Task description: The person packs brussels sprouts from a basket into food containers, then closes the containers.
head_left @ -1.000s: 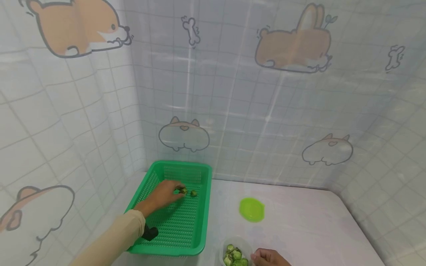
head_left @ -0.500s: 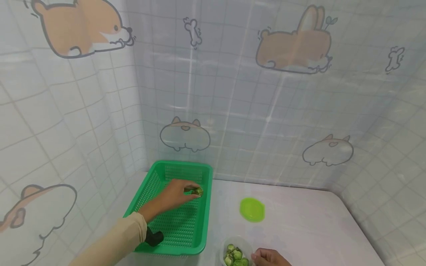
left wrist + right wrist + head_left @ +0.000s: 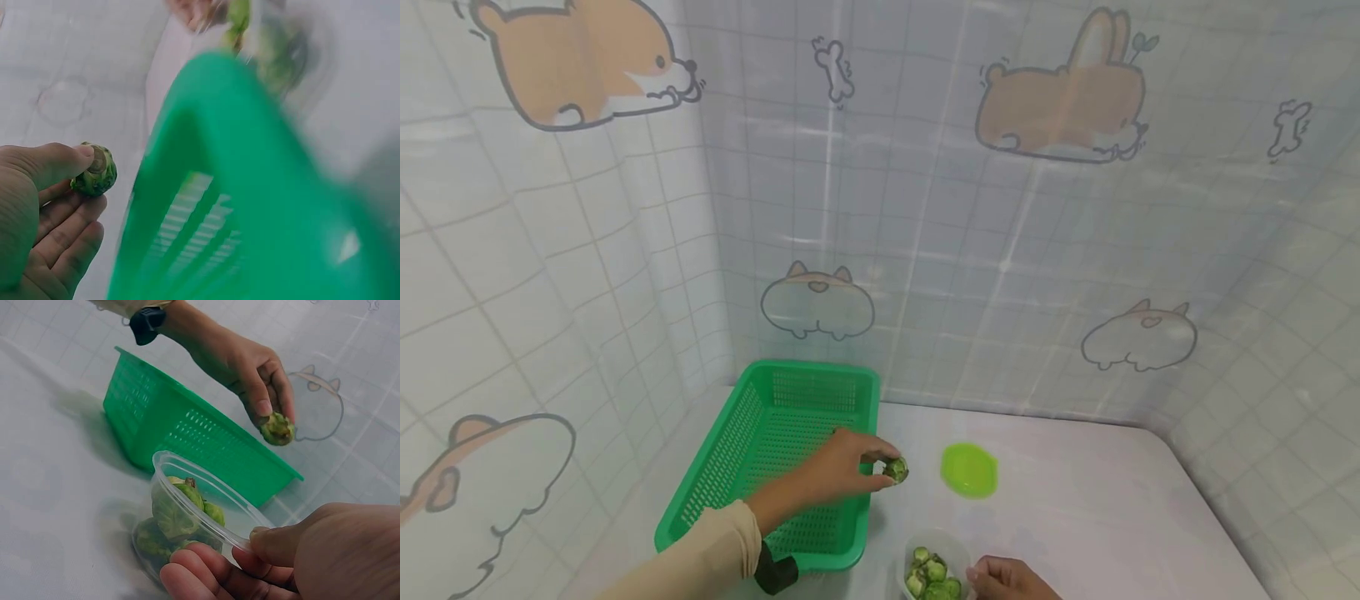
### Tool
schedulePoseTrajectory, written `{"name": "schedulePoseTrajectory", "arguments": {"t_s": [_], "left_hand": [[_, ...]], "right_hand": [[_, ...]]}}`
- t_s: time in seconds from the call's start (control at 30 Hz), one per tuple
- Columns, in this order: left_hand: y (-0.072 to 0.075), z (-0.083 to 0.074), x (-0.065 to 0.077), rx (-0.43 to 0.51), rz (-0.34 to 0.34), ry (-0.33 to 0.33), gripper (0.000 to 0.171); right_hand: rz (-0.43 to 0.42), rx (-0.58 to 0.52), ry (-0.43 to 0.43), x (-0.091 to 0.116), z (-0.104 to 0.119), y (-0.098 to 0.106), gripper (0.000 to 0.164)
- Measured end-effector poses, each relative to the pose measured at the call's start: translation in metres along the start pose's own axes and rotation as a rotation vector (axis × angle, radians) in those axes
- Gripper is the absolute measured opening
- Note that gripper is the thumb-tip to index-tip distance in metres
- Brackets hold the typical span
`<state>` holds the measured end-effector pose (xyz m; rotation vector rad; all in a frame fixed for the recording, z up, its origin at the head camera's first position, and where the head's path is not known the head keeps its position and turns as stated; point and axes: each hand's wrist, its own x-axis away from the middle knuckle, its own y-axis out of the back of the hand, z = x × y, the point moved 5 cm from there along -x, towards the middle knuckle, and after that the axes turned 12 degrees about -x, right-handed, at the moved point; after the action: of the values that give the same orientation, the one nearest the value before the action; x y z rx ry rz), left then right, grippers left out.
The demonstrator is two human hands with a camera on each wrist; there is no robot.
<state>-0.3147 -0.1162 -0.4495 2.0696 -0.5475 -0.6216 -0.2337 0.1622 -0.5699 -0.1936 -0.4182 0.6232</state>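
My left hand [image 3: 842, 467] pinches a Brussels sprout [image 3: 896, 470] between thumb and fingers, above the right rim of the green basket [image 3: 871, 467]. In the left wrist view the thumb lies on the browned part of the sprout [image 3: 95, 170]; the lower fingers are loosely bent beneath it. My right hand [image 3: 312, 556] holds the rim of a clear plastic tub [image 3: 206, 490], with its thumb on the rim and a finger under it. Several Brussels sprouts [image 3: 178, 512] lie in the tub. The held sprout is in the air, apart from the tub.
A lime-green lid [image 3: 969, 471] lies on the pale tabletop [image 3: 1075, 492], behind the tub. Tile-patterned sheets with cartoon dogs [image 3: 1060, 112] enclose the table at the back and both sides. A dark strap device [image 3: 775, 571] is on the left wrist.
From inside the basket, my left hand has moved right and nearer, bringing a sprout out past the rim. Two sprouts showed in the basket earlier. The right hand stays at the tub.
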Motion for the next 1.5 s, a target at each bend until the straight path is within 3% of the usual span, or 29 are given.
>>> {"name": "schedulePoseTrajectory", "arguments": {"t_s": [0.13, 0.43, 0.5, 0.67, 0.83, 1.13, 1.5], "left_hand": [[-0.017, -0.02, 0.0, 0.015, 0.05, -0.045, 0.031], [-0.053, -0.062, -0.002, -0.119, 0.08, -0.248, 0.029], [-0.059, -0.068, -0.002, -0.133, 0.098, -0.264, 0.029], [-0.074, -0.076, -0.003, -0.196, 0.14, -0.245, 0.029], [-0.085, -0.079, -0.004, -0.268, 0.125, -0.246, 0.027], [-0.099, -0.086, -0.007, -0.236, 0.141, -0.199, 0.022], [-0.104, -0.086, -0.009, -0.278, 0.149, -0.146, 0.021]], "right_hand": [[-0.013, 0.006, -0.004, 0.001, 0.0, -0.001, 0.032], [-0.015, 0.0, 0.003, 0.002, 0.001, -0.004, 0.032], [-0.007, -0.011, 0.006, 0.001, 0.0, -0.003, 0.032], [0.012, -0.031, 0.008, 0.0, -0.001, -0.002, 0.031], [0.02, -0.024, -0.003, 0.0, 0.0, -0.001, 0.032], [0.012, 0.001, -0.002, -0.001, -0.001, 0.0, 0.033], [0.026, -0.022, -0.002, 0.001, 0.0, -0.002, 0.032]]}}
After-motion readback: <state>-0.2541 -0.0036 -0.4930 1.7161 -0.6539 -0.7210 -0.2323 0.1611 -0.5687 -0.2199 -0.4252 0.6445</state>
